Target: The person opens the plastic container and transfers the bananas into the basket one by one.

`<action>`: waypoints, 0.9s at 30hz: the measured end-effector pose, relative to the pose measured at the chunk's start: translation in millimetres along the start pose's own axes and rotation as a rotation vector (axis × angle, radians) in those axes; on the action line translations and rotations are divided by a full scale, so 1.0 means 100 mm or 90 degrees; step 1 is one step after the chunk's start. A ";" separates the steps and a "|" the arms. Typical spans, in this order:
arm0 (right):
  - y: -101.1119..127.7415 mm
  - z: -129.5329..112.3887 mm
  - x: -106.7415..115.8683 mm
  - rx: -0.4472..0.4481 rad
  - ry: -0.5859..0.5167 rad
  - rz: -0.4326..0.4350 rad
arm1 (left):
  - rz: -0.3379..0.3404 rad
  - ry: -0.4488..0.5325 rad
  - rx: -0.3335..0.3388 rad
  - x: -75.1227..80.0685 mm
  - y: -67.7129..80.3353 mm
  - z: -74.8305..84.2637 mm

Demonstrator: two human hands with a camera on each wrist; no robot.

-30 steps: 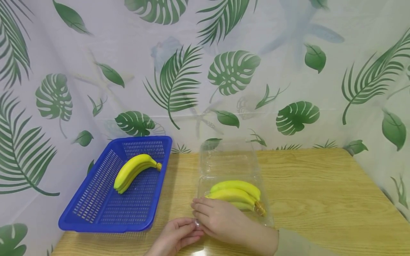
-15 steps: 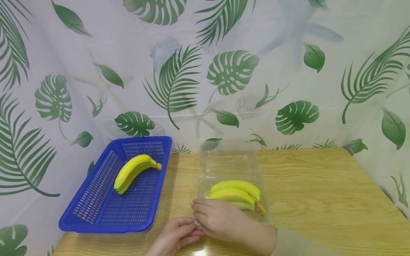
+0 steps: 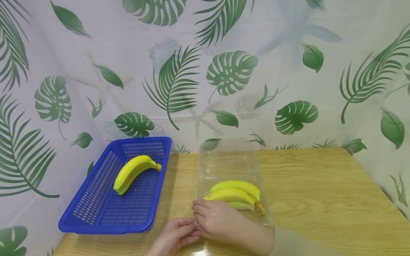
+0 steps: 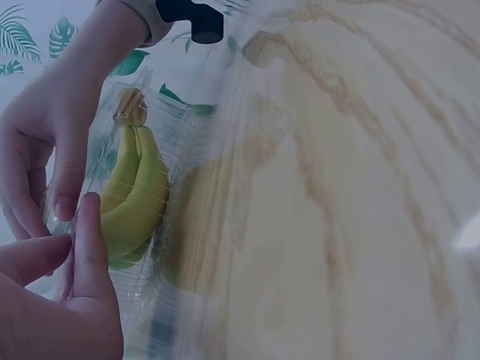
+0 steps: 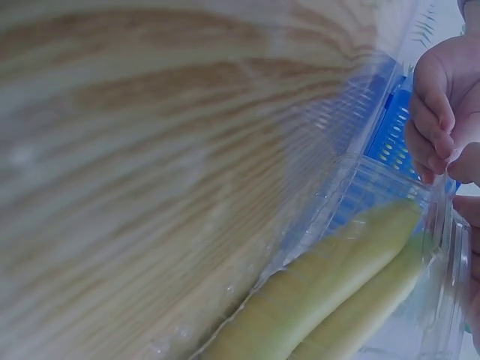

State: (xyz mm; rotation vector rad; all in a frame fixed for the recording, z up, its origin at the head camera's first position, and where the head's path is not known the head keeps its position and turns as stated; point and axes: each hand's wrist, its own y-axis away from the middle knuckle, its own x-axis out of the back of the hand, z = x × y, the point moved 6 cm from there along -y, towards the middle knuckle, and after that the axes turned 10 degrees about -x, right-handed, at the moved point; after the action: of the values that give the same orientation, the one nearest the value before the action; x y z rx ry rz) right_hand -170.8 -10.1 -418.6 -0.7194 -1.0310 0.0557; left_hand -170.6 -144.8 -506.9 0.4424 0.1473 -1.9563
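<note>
A clear plastic clamshell box [image 3: 266, 217] lies on the wooden table [image 3: 320, 192], its lid [image 3: 229, 156] standing open at the back. A bunch of yellow bananas [image 3: 235, 195] lies inside it and shows through the plastic in the left wrist view [image 4: 135, 195] and the right wrist view [image 5: 337, 300]. Both hands meet at the box's near left corner. My right hand [image 3: 198, 215] curls its fingers over the rim beside the bananas. My left hand [image 3: 196, 232] pinches the plastic edge between thumb and forefinger [image 4: 75, 240].
A blue slotted basket [image 3: 96, 209] sits at the table's left, holding a second bunch of bananas [image 3: 134, 170]. A leaf-print cloth [image 3: 288, 71] hangs behind and on both sides. Bare table stretches to the right of the box.
</note>
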 end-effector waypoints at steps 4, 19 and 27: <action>-0.02 -0.02 0.01 -0.010 0.009 0.000 | 0.007 -0.015 -0.002 0.01 0.00 0.01; -0.04 -0.05 0.05 0.006 0.046 0.026 | 0.058 -0.046 0.008 0.02 -0.05 -0.01; -0.04 -0.05 0.03 -0.012 0.020 0.027 | 0.060 -0.040 0.011 0.03 -0.05 -0.04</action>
State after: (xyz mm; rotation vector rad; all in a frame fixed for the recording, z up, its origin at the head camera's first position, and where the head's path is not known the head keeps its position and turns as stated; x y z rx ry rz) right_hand -166.1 -15.0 -415.2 -0.7566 -0.9867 0.0713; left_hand -175.1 -144.2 -511.8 0.3921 0.0678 -1.8786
